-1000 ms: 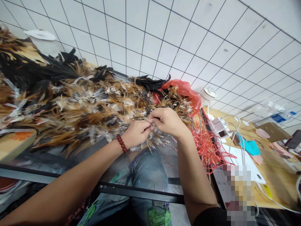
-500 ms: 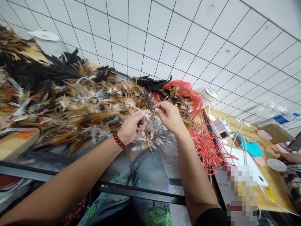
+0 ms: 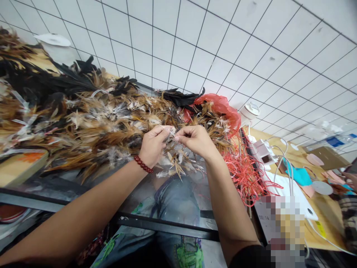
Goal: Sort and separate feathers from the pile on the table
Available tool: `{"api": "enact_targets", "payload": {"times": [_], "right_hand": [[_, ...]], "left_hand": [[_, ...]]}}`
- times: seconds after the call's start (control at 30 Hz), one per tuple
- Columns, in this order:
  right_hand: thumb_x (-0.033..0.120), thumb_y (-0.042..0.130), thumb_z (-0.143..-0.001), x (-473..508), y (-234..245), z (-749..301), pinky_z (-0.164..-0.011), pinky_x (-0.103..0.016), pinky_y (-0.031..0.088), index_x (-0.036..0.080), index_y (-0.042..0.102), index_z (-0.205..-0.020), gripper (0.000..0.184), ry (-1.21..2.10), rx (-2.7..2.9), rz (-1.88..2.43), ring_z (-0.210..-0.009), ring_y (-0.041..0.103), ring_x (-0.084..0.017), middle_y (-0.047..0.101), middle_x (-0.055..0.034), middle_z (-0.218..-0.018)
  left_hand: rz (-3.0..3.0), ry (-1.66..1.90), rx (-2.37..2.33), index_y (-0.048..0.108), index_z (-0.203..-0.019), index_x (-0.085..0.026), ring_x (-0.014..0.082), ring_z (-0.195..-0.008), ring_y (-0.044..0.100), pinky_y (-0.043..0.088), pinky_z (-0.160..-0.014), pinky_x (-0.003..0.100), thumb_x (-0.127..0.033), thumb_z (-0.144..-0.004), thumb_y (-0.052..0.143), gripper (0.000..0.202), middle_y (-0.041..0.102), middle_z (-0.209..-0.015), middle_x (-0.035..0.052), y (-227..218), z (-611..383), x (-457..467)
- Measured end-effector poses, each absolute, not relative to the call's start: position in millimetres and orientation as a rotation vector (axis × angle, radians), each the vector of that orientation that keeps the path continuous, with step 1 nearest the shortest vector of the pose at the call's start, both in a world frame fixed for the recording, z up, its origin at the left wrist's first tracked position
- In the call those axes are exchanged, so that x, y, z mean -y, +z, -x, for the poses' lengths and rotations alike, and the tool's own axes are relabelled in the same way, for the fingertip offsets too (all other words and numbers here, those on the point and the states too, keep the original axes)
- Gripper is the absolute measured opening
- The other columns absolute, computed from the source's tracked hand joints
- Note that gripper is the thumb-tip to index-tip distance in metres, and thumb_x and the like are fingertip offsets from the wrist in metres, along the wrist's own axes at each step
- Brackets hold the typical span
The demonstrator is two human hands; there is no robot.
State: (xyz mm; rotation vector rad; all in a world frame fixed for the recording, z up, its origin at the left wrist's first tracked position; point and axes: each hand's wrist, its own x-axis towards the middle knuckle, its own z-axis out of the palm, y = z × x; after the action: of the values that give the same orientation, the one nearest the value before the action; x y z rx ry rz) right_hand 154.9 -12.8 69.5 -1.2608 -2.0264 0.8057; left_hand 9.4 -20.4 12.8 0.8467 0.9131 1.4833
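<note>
My left hand (image 3: 153, 146), with a red bead bracelet at its wrist, is closed on a small bunch of feathers (image 3: 172, 132). Their pale, fluffy ends stick out past the thumb. My right hand (image 3: 195, 139) meets it from the right, thumb and forefinger pinched at the edge of those pale ends. Whether a single feather sits in that pinch is too small to tell. A wide heap of brown and cream feathers (image 3: 103, 134) lies under and behind both hands. Loose feathers (image 3: 178, 163) are scattered on the clear tabletop just below my hands.
Black feathers (image 3: 36, 80) lie at the back left, near a white container (image 3: 57, 52). Behind my right hand is a red plastic bag (image 3: 220, 108). Tangled red cord (image 3: 242, 175) lies beside my right forearm. Farther right are a white charger (image 3: 263, 150), cables and another person's sleeve (image 3: 348, 219).
My right hand has come down and left, so its fingertips now meet the bunch in my left hand. The left hand has turned slightly. The other person's arm at far right has shifted.
</note>
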Motion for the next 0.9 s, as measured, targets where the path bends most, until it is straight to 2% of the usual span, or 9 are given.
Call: {"api": "enact_targets", "payload": {"times": [0.1, 0.2, 0.27, 0.37, 0.43, 0.5, 0.57, 0.73, 0.9], "right_hand": [[0.021, 0.064, -0.076, 10, 67, -157, -0.059, -0.022, 0.039, 0.014, 0.069, -0.068, 0.011, 0.853, 2.025, 1.29, -0.056, 0.051, -0.008, 0.063, 0.0016, -0.06], [0.025, 0.061, -0.078, 6, 63, -162, -0.056, -0.022, 0.039, 0.014, 0.068, -0.07, 0.015, 0.966, 1.975, 1.285, -0.052, 0.05, -0.008, 0.061, 0.0013, -0.059], [0.028, 0.062, -0.078, 4, 63, -165, -0.055, -0.022, 0.039, 0.014, 0.068, -0.072, 0.016, 0.96, 1.935, 1.284, -0.052, 0.049, -0.008, 0.061, 0.0011, -0.059], [0.03, 0.065, -0.077, 4, 66, -170, -0.059, -0.024, 0.041, 0.014, 0.068, -0.071, 0.017, 0.889, 1.937, 1.247, -0.057, 0.05, -0.009, 0.061, 0.0008, -0.061], [0.029, 0.066, -0.077, 6, 69, -172, -0.066, -0.026, 0.044, 0.015, 0.067, -0.07, 0.016, 0.857, 1.977, 1.141, -0.066, 0.055, -0.011, 0.064, -0.0012, -0.069], [0.027, 0.067, -0.077, 7, 70, -173, -0.075, -0.028, 0.047, 0.016, 0.067, -0.07, 0.013, 0.851, 2.023, 0.998, -0.081, 0.06, -0.014, 0.068, -0.0047, -0.086], [0.028, 0.068, -0.078, 7, 70, -174, -0.077, -0.028, 0.048, 0.017, 0.067, -0.072, 0.013, 0.939, 2.042, 0.9, -0.087, 0.061, -0.014, 0.068, -0.0062, -0.098], [0.037, 0.07, -0.077, 9, 68, -174, -0.058, -0.026, 0.049, 0.017, 0.066, -0.076, 0.02, 1.242, 1.905, 0.922, -0.058, 0.055, -0.011, 0.064, 0.0004, -0.066], [0.035, 0.068, -0.077, 9, 69, -170, -0.052, -0.024, 0.046, 0.017, 0.062, -0.073, 0.02, 1.216, 1.854, 0.983, -0.051, 0.054, -0.009, 0.062, 0.0019, -0.06]], "left_hand": [[-0.739, 1.33, -0.689, 0.068, -0.074, -0.012, 0.0055, -0.049, 0.034, 0.023, -0.039, 0.018, -0.027, -0.07, 0.075, 0.017, 0.051, -0.063, -0.0001, 19, -4, 18], [-0.708, 1.176, -0.554, 0.066, -0.069, -0.013, 0.0086, -0.056, 0.043, 0.037, -0.047, 0.02, -0.024, -0.074, 0.072, 0.014, 0.053, -0.067, 0.0028, 20, -1, 18], [-0.759, 1.134, -0.558, 0.063, -0.062, -0.014, 0.0125, -0.064, 0.05, 0.045, -0.057, 0.024, -0.025, -0.077, 0.069, 0.019, 0.055, -0.07, 0.0045, 19, -2, 18], [-0.91, 1.14, -0.612, 0.058, -0.053, -0.016, 0.0152, -0.07, 0.05, 0.046, -0.064, 0.026, -0.028, -0.079, 0.066, 0.03, 0.052, -0.067, 0.0045, 15, -6, 19], [-1.022, 1.14, -0.645, 0.057, -0.051, -0.016, 0.0147, -0.069, 0.047, 0.044, -0.065, 0.025, -0.028, -0.079, 0.066, 0.031, 0.051, -0.066, 0.0038, 14, -7, 20], [-1.085, 1.096, -0.658, 0.059, -0.052, -0.016, 0.0139, -0.067, 0.046, 0.042, -0.064, 0.025, -0.027, -0.077, 0.067, 0.028, 0.051, -0.065, 0.003, 13, -8, 21], [-1.077, 1.023, -0.644, 0.06, -0.054, -0.015, 0.0132, -0.064, 0.045, 0.042, -0.062, 0.026, -0.024, -0.074, 0.069, 0.024, 0.051, -0.063, 0.0022, 15, -8, 23], [-0.988, 0.943, -0.574, 0.058, -0.055, -0.015, 0.0122, -0.059, 0.045, 0.043, -0.06, 0.026, -0.027, -0.072, 0.075, 0.026, 0.048, -0.058, 0.001, 19, -6, 26], [-1.032, 0.964, -0.558, 0.06, -0.056, -0.016, 0.014, -0.063, 0.047, 0.043, -0.059, 0.026, -0.034, -0.071, 0.074, 0.027, 0.051, -0.063, 0.0031, 19, -6, 24]]}}
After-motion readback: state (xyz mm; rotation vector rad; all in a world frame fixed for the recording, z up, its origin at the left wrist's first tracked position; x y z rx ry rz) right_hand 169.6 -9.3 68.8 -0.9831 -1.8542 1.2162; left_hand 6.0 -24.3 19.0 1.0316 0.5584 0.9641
